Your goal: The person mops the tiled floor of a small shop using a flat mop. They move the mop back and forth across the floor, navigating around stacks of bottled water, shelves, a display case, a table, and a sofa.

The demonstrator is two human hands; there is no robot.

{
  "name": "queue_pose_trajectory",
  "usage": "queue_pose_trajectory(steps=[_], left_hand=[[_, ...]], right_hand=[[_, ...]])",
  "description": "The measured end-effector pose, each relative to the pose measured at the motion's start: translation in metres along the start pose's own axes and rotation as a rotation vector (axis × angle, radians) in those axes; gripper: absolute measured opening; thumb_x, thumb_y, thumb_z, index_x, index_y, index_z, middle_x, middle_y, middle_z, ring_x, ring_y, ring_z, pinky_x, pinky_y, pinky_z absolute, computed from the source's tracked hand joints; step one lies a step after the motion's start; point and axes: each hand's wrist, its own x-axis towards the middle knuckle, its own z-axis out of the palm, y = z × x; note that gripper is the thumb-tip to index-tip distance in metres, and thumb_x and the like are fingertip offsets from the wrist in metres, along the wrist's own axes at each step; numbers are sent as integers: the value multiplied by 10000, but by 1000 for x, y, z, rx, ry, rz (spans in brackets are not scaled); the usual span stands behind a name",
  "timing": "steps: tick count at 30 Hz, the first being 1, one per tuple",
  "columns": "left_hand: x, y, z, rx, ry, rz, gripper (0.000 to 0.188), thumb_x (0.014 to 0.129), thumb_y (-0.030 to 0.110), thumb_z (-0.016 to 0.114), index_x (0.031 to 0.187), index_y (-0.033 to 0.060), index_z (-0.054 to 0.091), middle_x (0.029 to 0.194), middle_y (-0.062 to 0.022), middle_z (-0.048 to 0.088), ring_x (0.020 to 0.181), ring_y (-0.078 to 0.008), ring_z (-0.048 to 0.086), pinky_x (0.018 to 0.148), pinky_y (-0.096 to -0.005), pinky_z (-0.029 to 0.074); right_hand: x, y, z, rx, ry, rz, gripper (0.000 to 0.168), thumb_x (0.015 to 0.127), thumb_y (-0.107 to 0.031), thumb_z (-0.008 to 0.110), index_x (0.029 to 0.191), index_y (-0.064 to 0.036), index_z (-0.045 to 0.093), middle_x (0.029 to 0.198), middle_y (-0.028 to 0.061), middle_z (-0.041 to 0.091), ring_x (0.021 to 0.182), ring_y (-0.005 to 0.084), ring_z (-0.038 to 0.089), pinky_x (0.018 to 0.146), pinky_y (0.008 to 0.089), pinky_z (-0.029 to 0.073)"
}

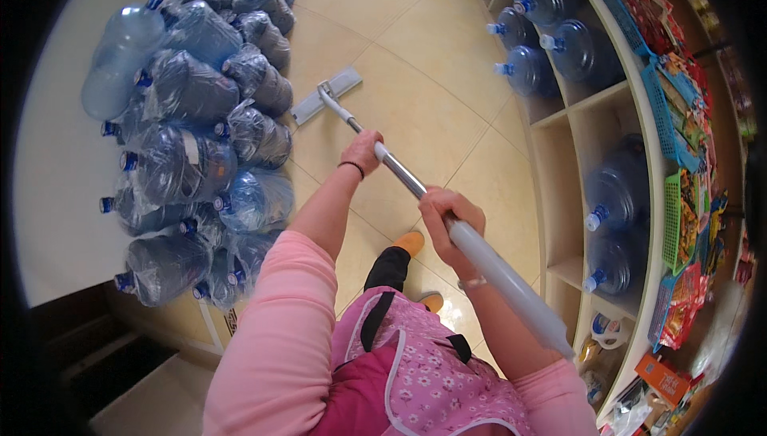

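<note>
Both of my hands grip one flat mop (402, 173) with a metal pole. My left hand (362, 153) is closed around the lower pole, at a pale collar. Higher up, my right hand (450, 223) wraps the pole just below its thick whitish grip (509, 286), which runs back over my right forearm. The flat rectangular mop head (341, 83) lies on the tiled floor (419, 100), tilted across the view, close to the stacked bottles on the left. What is under the mop head is hidden.
Large water bottles (192, 85), many wrapped in clear plastic, are piled along the left wall. On the right, a shelf unit (599, 100) holds blue water bottles (617, 190). Baskets (671, 220) of packaged goods line its top. My feet in orange shoes (410, 244) stand on the tiles.
</note>
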Motion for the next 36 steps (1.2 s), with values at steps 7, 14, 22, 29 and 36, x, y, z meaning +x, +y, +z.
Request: queue_pose_trajectory(steps=[7,14,22,29,36], left_hand=[[-102,29,51,-174,66,148,191,661,47,629,812,103,526,816,-113,536,833,-317,534,734,-389,453],[-231,114,112,-184,-98,215,151,644,132,663,767,123,575,799,-91,594,860,-294,559,746,-393,476],[-384,259,161,-431,-175,275,204,657,182,690,806,125,562,782,-89,580,802,-298,564,695,-434,422],[-445,311,174,-480,-313,371,132,658,211,658,723,155,557,674,-69,583,696,-297,587,638,-426,435],[-427,290,100,-499,-82,394,136,619,219,656,669,157,546,619,-101,583,609,-334,589,533,-444,454]], right_hand=[[-83,-44,-42,13,-108,-58,127,791,104,541,773,-14,499,698,79,566,642,152,549,809,361,469],[-197,-106,-136,3,-196,43,151,775,108,534,721,-20,476,693,90,580,654,186,577,816,376,462],[-274,-237,-224,-109,-350,134,170,728,29,542,618,-51,441,552,58,514,511,190,519,607,341,453],[-304,-304,-230,-254,-365,189,193,751,-40,585,605,-76,463,548,59,494,487,206,488,557,370,458],[-287,-286,-218,189,-410,-93,218,814,-67,552,624,-87,447,565,44,506,504,191,512,555,354,446]])
